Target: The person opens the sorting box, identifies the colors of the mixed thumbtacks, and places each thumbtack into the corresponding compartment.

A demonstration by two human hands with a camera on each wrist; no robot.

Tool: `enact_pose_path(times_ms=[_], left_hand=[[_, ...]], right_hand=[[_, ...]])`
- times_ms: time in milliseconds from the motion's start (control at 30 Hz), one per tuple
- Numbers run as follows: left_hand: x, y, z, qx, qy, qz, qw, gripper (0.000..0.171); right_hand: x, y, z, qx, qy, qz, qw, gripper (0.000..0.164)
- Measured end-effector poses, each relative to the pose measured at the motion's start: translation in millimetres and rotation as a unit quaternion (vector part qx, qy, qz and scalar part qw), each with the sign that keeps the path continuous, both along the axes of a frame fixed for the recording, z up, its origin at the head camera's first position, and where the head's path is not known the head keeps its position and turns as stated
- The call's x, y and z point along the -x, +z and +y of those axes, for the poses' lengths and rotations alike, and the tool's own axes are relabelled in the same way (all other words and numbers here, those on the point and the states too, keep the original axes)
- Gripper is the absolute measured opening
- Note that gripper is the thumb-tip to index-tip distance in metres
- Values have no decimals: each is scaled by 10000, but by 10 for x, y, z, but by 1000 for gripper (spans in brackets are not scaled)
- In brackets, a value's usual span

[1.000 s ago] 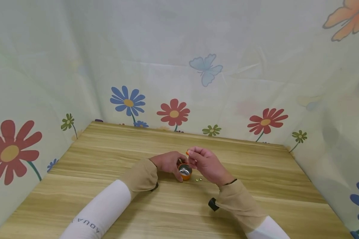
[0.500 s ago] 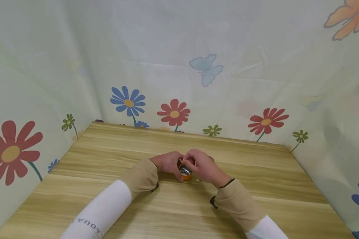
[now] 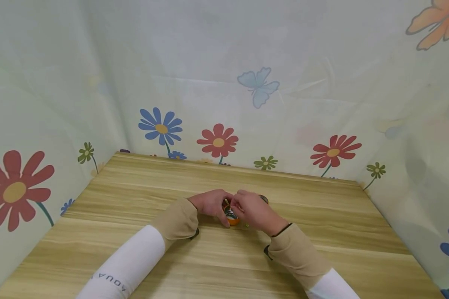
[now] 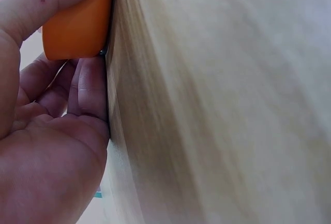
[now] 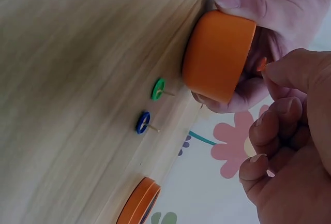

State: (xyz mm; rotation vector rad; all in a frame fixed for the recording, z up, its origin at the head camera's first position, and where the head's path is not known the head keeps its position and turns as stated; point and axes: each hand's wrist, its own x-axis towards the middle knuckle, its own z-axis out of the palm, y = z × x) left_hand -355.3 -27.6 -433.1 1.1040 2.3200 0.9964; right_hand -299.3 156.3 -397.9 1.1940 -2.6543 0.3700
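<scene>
My left hand curls around a small round orange container with a shiny metal inside, which stands on the wooden table. Its thumb lies on the near side, with the fingers around the far side. Over the container's opening, my right hand pinches an orange thumbtack between thumb and forefinger. Beside the container, a green thumbtack and a blue thumbtack lie on the table, pins up. In the head view the right hand covers most of these. The container's contents are mostly hidden.
A second round orange piece, perhaps the lid, lies on the table just beyond the right hand. Flower-printed cloth encloses the table at the back and both sides.
My right hand has moved left and down with the orange thumbtack, from beside the container to over its opening. The second orange piece has come into sight behind it. My left hand stays put.
</scene>
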Motion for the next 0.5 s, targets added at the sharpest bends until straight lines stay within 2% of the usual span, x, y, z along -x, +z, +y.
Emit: enact_pose_path(times_ms=[267, 500], left_hand=[[9, -11, -2, -44, -17, 5, 10000, 47], [16, -20, 3, -65, 19, -90, 9999, 48]], right_hand=[[68, -92, 31, -331, 106, 399, 9986, 11], [93, -137, 25, -411, 18, 240, 9989, 14]])
